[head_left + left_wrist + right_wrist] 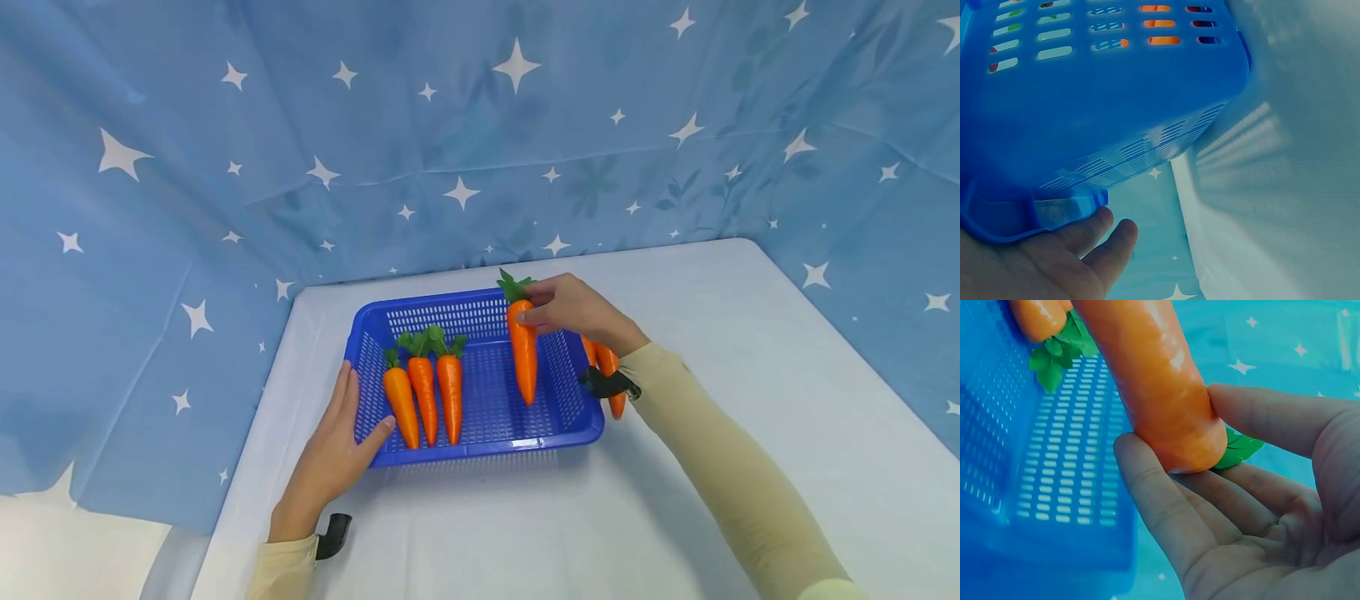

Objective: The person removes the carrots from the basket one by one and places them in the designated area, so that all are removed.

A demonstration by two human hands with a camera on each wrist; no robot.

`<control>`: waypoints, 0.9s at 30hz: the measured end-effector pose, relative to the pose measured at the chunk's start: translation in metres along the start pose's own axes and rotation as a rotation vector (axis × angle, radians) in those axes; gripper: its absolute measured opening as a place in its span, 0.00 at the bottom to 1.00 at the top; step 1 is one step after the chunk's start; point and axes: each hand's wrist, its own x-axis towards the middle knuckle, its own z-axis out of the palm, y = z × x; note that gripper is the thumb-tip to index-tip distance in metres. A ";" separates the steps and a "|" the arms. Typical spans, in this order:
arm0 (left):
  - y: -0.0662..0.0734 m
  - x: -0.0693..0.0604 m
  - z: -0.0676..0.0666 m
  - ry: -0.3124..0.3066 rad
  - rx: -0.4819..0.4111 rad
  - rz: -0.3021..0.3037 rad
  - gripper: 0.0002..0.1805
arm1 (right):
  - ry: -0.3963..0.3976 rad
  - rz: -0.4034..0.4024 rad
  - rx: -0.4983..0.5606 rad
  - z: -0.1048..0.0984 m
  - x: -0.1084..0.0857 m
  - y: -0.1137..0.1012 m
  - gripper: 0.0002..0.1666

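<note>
Right hand [576, 307] pinches one carrot [524, 350]; three carrots [426, 400] in one basket [487, 392].

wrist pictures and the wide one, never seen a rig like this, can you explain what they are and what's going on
There is no robot here, just a person working with a bare left hand and right hand. The wide picture comes from a camera worn on the head, looking forward and down. The other two come from cameras on the wrists, each showing its own hand up close.

On the white table is a blue basket with three carrots lying inside. At least two other carrots lie beside its right end, partly hidden by the wrist. The right hand pinches a carrot near its leafy top, above the basket. The left hand touches the basket's left end.
</note>
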 end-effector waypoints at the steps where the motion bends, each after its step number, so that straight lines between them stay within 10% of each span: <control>1: 0.000 0.000 0.000 -0.001 0.000 -0.001 0.55 | 0.006 0.000 -0.002 -0.003 -0.002 0.001 0.40; 27: 0.000 0.000 0.000 -0.005 -0.005 -0.006 0.55 | 0.140 0.050 -0.034 -0.072 -0.045 0.049 0.50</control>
